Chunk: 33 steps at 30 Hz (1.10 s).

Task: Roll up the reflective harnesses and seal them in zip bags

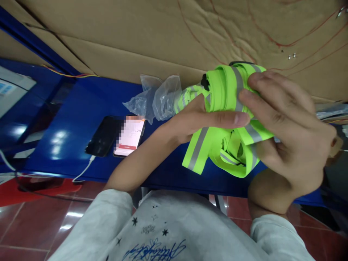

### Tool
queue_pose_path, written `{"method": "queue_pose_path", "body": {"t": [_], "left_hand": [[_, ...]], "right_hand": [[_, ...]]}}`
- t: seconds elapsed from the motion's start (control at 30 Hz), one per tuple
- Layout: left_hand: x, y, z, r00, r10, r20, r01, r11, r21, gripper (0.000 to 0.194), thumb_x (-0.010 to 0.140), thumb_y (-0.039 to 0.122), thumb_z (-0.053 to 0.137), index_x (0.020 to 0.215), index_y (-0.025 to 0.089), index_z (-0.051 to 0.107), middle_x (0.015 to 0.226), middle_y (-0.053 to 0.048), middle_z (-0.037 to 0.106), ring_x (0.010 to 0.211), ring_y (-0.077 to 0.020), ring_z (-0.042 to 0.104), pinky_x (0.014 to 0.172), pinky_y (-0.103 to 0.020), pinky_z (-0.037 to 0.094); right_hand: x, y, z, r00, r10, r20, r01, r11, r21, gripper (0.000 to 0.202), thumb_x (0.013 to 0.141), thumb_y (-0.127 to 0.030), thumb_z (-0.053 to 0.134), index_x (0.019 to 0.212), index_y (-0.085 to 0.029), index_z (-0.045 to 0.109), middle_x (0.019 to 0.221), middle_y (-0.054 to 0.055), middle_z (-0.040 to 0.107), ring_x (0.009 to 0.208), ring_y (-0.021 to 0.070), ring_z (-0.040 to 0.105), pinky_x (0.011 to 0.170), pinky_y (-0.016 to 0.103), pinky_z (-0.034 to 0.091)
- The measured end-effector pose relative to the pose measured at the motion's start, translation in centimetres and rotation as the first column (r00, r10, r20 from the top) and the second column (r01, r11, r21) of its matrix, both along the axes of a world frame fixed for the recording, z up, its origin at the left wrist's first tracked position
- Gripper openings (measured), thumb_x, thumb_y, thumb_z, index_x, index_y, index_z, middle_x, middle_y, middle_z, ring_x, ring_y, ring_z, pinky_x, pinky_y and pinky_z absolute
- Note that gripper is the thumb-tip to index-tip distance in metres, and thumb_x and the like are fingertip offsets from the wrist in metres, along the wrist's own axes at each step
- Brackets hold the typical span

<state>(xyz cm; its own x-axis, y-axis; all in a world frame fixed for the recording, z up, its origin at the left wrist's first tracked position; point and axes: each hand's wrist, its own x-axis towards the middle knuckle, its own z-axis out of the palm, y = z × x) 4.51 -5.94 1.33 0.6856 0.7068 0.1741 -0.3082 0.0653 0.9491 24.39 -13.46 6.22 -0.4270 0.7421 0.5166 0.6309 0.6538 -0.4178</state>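
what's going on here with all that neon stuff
A person at a blue table has both hands on a bundle of yellow-green strap with grey stripes. The left hand has its thumb across the coils, and the right hand grips the other side. One flat end hangs loose below. Clear plastic bags lie beyond the left forearm, near a lit phone and a dark phone with a white cable.

Glossy blue tabletop holding a black rectangular phone, a lit, pink-screened phone beside it, and clear plastic bags.
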Motion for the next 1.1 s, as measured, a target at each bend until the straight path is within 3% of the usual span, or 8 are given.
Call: {"method": "queue_pose_path", "body": {"t": [0.07, 0.17, 0.27, 0.33, 0.47, 0.7, 0.97, 1.1], "left_hand": [[0.0, 0.2, -0.2, 0.997, -0.027, 0.069, 0.031, 0.998, -0.052, 0.036, 0.077, 0.036, 0.085, 0.108, 0.022, 0.073, 0.107, 0.001, 0.079, 0.116, -0.0295, 0.076, 0.103, -0.043, 0.063], [-0.3, 0.5, -0.7, 0.996, -0.014, 0.088, 0.024, 0.994, -0.105, 0.041, 0.063, 0.022, 0.095, 0.097, 0.02, 0.073, 0.1, -0.001, 0.079, 0.11, -0.0314, 0.077, 0.098, -0.044, 0.064], [-0.4, 0.4, -1.0, 1.0, -0.022, 0.003, 0.022, 0.995, -0.093, 0.051, 0.055, 0.02, 0.096, 0.1, 0.02, 0.073, 0.104, -0.004, 0.08, 0.113, -0.0353, 0.075, 0.098, -0.049, 0.064], [0.0, 0.1, -1.1, 1.0, -0.004, -0.018, 0.002, 0.992, -0.123, 0.055, 0.054, 0.017, 0.093, 0.105, 0.019, 0.072, 0.107, -0.004, 0.08, 0.117, -0.0364, 0.074, 0.099, -0.049, 0.064], [1.5, -0.4, -1.5, 0.999, 0.013, 0.051, 0.006, 0.939, -0.343, 0.055, 0.06, 0.016, 0.082, 0.112, 0.021, 0.066, 0.106, -0.002, 0.08, 0.124, -0.0367, 0.073, 0.099, -0.048, 0.065], [3.1, -0.4, -2.3, 0.971, 0.076, 0.227, 0.044, 0.875, -0.482, 0.012, 0.084, 0.024, 0.058, 0.093, 0.019, 0.063, 0.126, -0.004, 0.075, 0.144, -0.0319, 0.059, 0.116, -0.049, 0.056], [1.9, 0.6, -0.5, 0.971, 0.186, 0.148, -0.136, 0.946, -0.296, 0.053, 0.105, 0.061, 0.03, 0.121, 0.023, 0.064, 0.148, -0.001, 0.062, 0.158, -0.0319, 0.041, 0.113, -0.046, 0.057], [1.6, 1.2, -0.8, 0.951, 0.28, 0.13, -0.221, 0.912, -0.346, 0.034, 0.099, 0.048, 0.05, 0.117, 0.021, 0.061, 0.14, -0.004, 0.066, 0.151, -0.0314, 0.051, 0.115, -0.042, 0.056]], "right_hand": [[1.5, 0.5, 0.1, 0.992, 0.106, 0.069, -0.106, 0.994, -0.005, 0.058, 0.099, -0.024, 0.054, 0.152, -0.049, 0.056, 0.158, -0.017, 0.053, 0.151, 0.0268, 0.051, 0.137, 0.053, 0.034], [2.8, 1.6, -0.3, 0.966, 0.019, -0.258, -0.021, 1.0, -0.006, 0.043, 0.1, -0.039, 0.061, 0.142, -0.049, 0.066, 0.144, -0.01, 0.066, 0.141, 0.0268, 0.06, 0.127, 0.051, 0.047], [2.9, 2.7, -1.3, 0.958, -0.017, -0.287, 0.001, 0.998, -0.056, 0.074, 0.084, -0.062, 0.081, 0.152, -0.046, 0.056, 0.152, -0.004, 0.06, 0.146, 0.0302, 0.055, 0.126, 0.052, 0.047], [2.7, 3.3, -1.9, 0.98, 0.024, -0.198, -0.041, 0.996, -0.083, 0.088, 0.073, -0.059, 0.092, 0.152, -0.042, 0.056, 0.145, -0.002, 0.064, 0.137, 0.0297, 0.061, 0.121, 0.052, 0.05], [1.6, 3.9, -2.7, 0.941, -0.044, -0.337, 0.072, 0.995, 0.07, 0.06, 0.081, -0.05, 0.089, 0.135, -0.036, 0.068, 0.123, -0.002, 0.071, 0.12, 0.0246, 0.068, 0.106, 0.047, 0.059], [-0.3, 4.6, -3.7, 0.865, -0.02, -0.501, 0.145, 0.967, 0.212, 0.037, 0.09, -0.035, 0.078, 0.126, -0.034, 0.071, 0.12, 0.0, 0.069, 0.12, 0.0218, 0.068, 0.113, 0.043, 0.055], [-0.3, 4.0, -3.4, 0.99, 0.018, -0.143, -0.011, 0.999, 0.049, 0.048, 0.085, -0.014, 0.067, 0.123, -0.043, 0.074, 0.136, -0.009, 0.069, 0.135, 0.0218, 0.063, 0.13, 0.049, 0.044], [-0.3, 3.5, -2.3, 0.966, 0.247, -0.074, -0.254, 0.961, -0.111, 0.053, 0.085, -0.026, 0.078, 0.134, -0.045, 0.07, 0.147, -0.011, 0.065, 0.145, 0.0235, 0.058, 0.141, 0.051, 0.026]]}}
